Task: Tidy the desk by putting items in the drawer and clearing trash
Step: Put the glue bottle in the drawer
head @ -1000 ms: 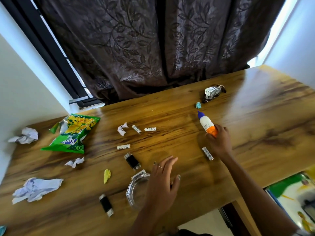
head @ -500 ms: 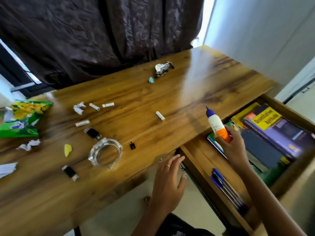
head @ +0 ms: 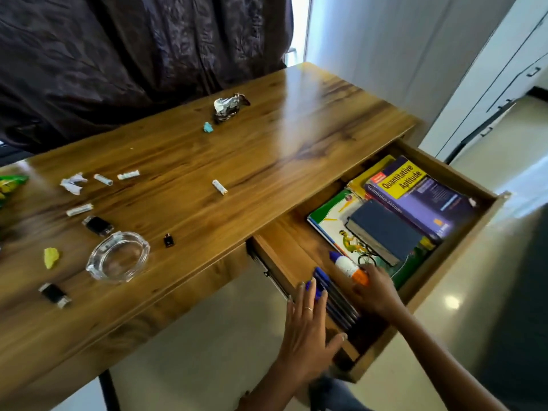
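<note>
The wooden drawer (head: 462,250) stands pulled out at the desk's right. My right hand (head: 376,292) grips a white glue bottle (head: 347,266) with a blue cap and orange base, held low inside the drawer beside the books. Several blue pens (head: 332,295) lie along the drawer's near side. My left hand (head: 307,330) is open with straight fingers, hovering at the drawer's near-left wall over the pens. On the desk (head: 267,161) lie a glass ashtray (head: 118,258), small white batteries (head: 219,187), black lighters (head: 98,225) and scraps of crumpled paper (head: 71,183).
Books fill the drawer's right half, a purple one titled Quantitative Aptitude (head: 421,197) on top. A foil wrapper (head: 226,107), a teal scrap (head: 208,127) and a yellow scrap (head: 51,257) lie on the desk. A dark curtain (head: 133,48) hangs behind.
My right hand carried the glue bottle off the desk and down into the open drawer. My left hand moved from the desk front to the drawer's near side. The view swung right.
</note>
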{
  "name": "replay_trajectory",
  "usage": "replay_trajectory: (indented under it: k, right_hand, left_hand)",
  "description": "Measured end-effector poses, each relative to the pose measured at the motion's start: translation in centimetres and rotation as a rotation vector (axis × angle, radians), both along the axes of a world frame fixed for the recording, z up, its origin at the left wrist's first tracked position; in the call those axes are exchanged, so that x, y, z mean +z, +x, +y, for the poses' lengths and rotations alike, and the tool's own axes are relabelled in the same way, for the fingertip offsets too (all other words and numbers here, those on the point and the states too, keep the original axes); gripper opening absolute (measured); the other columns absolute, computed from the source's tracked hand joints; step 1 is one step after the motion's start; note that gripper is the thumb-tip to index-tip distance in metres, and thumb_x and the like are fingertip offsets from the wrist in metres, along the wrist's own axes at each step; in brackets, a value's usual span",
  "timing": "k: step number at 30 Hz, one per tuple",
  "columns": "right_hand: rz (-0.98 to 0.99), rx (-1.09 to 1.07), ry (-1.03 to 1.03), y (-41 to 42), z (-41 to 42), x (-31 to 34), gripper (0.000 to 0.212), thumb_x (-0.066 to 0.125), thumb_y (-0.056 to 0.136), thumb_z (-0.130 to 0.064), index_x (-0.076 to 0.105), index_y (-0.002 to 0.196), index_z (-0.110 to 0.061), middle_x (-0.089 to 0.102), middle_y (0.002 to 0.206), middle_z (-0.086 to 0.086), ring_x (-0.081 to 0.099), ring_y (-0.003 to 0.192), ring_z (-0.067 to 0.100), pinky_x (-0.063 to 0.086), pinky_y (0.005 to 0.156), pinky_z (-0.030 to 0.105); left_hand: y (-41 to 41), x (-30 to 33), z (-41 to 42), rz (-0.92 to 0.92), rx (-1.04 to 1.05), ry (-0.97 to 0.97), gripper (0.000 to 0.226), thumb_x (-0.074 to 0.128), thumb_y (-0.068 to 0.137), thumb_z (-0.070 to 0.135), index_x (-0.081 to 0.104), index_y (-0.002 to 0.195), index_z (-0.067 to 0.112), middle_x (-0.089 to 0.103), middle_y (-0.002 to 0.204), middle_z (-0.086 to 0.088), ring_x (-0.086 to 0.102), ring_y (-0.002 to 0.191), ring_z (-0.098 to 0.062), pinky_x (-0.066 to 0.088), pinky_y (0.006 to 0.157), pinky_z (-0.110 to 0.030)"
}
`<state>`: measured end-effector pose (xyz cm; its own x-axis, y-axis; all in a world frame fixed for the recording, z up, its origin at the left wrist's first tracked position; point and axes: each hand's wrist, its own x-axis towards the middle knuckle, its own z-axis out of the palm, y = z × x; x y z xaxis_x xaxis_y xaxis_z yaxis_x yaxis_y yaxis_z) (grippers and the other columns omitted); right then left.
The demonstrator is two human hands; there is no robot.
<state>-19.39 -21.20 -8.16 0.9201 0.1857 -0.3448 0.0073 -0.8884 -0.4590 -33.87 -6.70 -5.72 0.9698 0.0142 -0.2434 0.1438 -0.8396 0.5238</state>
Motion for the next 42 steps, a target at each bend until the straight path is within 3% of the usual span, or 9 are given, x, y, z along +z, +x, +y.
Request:
replay_trajectory:
  k: [6,9,13,22,26,30,34,37,42]
  right_hand:
    - [0.079,0.187,-0.285,1.5,1.1,-1.9,0.056,0.053,0.09,-0.035,0.029,0.138,-0.019,0.038,0.141,0.012,0.032,0.13,0.032,0.032,0.103,0.051]
    - [0.014,0.293,-0.375,2.0,0.6,-2.2,0.057,0.055,0.089,-0.036,0.031,0.137,-0.017,0.044,0.138,0.011,0.038,0.127,0.029,0.038,0.1,0.045]
    - [0.003,0.407,-0.419,2.6,-0.7,-1.7,0.052,0.054,0.09,-0.036,0.035,0.134,-0.017,0.051,0.133,0.009,0.042,0.125,0.026,0.038,0.1,0.042]
    - [0.14,0.799,-0.318,5.0,-6.9,2.8,0.075,0.052,0.078,-0.066,0.02,0.142,-0.041,0.027,0.147,-0.008,0.016,0.135,0.021,0.022,0.109,0.043]
    - [0.27,0.915,-0.433,6.2,-9.4,4.2,0.091,0.066,0.069,-0.062,0.014,0.143,-0.045,0.013,0.153,-0.011,0.002,0.142,0.027,0.011,0.115,0.048]
    - [0.074,0.906,-0.451,6.4,-9.3,4.2,0.097,0.072,0.071,-0.048,0.01,0.145,-0.044,0.009,0.156,-0.006,-0.002,0.144,0.026,0.007,0.118,0.044]
    - [-0.022,0.935,-0.44,6.9,-8.5,3.9,0.106,0.075,0.064,-0.054,0.007,0.144,-0.046,0.0,0.157,-0.006,-0.008,0.144,0.028,0.004,0.117,0.046]
    - [-0.071,0.936,-0.43,7.5,-8.0,3.7,0.115,0.075,0.059,-0.06,-0.002,0.143,-0.048,-0.01,0.157,-0.006,-0.012,0.143,0.03,0.001,0.116,0.049]
    - [-0.156,0.958,-0.413,8.6,-6.4,3.7,0.131,0.073,0.052,-0.069,-0.026,0.136,-0.05,-0.022,0.155,-0.001,-0.019,0.141,0.033,-0.004,0.114,0.053]
  left_hand:
    - [2.9,-0.4,-3.4,0.057,0.031,0.124,0.093,0.026,0.084,0.075,0.0,0.152,0.017,-0.022,0.155,-0.003,-0.028,0.14,-0.025,-0.031,0.106,-0.047]
    - [3.4,0.3,-5.4,0.071,0.011,0.233,0.096,0.017,0.08,0.081,0.031,0.147,0.015,0.02,0.157,-0.007,0.008,0.145,-0.026,-0.014,0.11,-0.045]
    - [4.2,-1.1,-7.8,0.141,-0.076,0.121,0.107,0.043,0.075,0.077,-0.004,0.152,0.017,-0.017,0.158,-0.001,-0.022,0.144,-0.02,-0.032,0.105,-0.048]
    - [6.4,-1.2,-8.8,0.096,-0.068,0.199,0.114,0.05,0.067,0.077,-0.005,0.15,0.021,-0.015,0.159,0.002,-0.018,0.145,-0.023,-0.034,0.1,-0.052]
    - [7.1,-0.2,-8.5,0.141,-0.068,0.248,0.118,0.045,0.056,0.086,0.018,0.149,0.017,0.01,0.16,0.0,0.006,0.147,-0.026,-0.011,0.115,-0.056]
    - [7.9,0.3,-8.4,0.117,-0.065,0.324,0.118,0.037,0.044,0.095,0.051,0.134,0.021,0.046,0.145,0.001,0.046,0.131,-0.021,0.029,0.101,-0.056]
    - [8.1,-0.1,-7.7,0.125,-0.085,0.324,0.119,0.046,0.053,0.09,0.024,0.147,0.02,0.015,0.159,-0.001,0.017,0.145,-0.028,-0.001,0.105,-0.065]
    - [8.3,0.1,-7.3,0.135,-0.037,0.326,0.119,0.041,0.043,0.094,0.045,0.137,0.021,0.042,0.148,-0.002,0.044,0.133,-0.024,0.02,0.111,-0.064]
    - [8.3,0.4,-6.4,0.1,0.093,0.323,0.122,0.043,0.044,0.091,0.041,0.141,0.018,0.038,0.15,-0.004,0.038,0.136,-0.026,0.0,0.109,-0.052]
